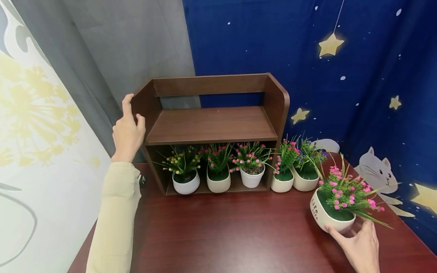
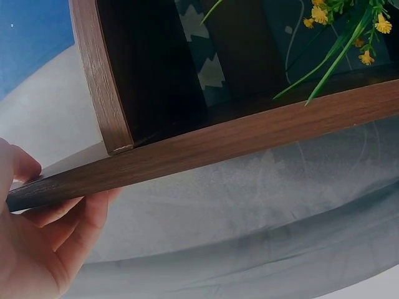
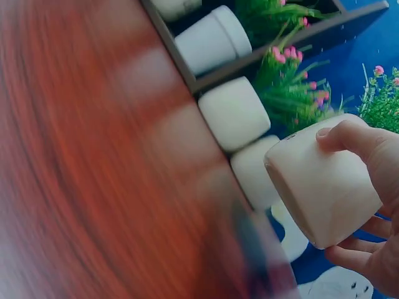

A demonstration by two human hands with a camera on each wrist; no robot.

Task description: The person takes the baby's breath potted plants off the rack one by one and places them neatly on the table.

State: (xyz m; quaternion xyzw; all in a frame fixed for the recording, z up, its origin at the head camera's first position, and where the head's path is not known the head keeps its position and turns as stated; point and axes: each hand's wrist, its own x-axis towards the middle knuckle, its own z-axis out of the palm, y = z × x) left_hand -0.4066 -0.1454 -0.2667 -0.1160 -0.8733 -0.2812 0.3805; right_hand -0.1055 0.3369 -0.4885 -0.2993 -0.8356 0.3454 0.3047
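Observation:
My left hand (image 1: pixel 128 132) holds the upper left side panel of a brown wooden shelf (image 1: pixel 211 123). In the left wrist view, thumb and fingers (image 2: pixel 87 224) lie on opposite faces of that panel. At the right, my right hand (image 1: pixel 362 242) grips a cream flowerpot (image 1: pixel 329 216) with pink artificial flowers and lettering on its side. The right wrist view has this pot (image 3: pixel 330 180) tilted and lifted off the table, its underside partly showing. Thumb and fingers are on opposite sides of it.
Inside the shelf's lower level stand a yellow-flowered pot (image 1: pixel 186 184), a red-flowered pot (image 1: pixel 218 182) and a white pink-flowered pot (image 1: pixel 252 178). Right of the shelf, a pink-flowered pot (image 1: pixel 282 184) and a purple-flowered pot (image 1: pixel 306 182) stand side by side on the reddish table (image 1: pixel 239 231). A blue curtain (image 1: pixel 246 45) hangs behind.

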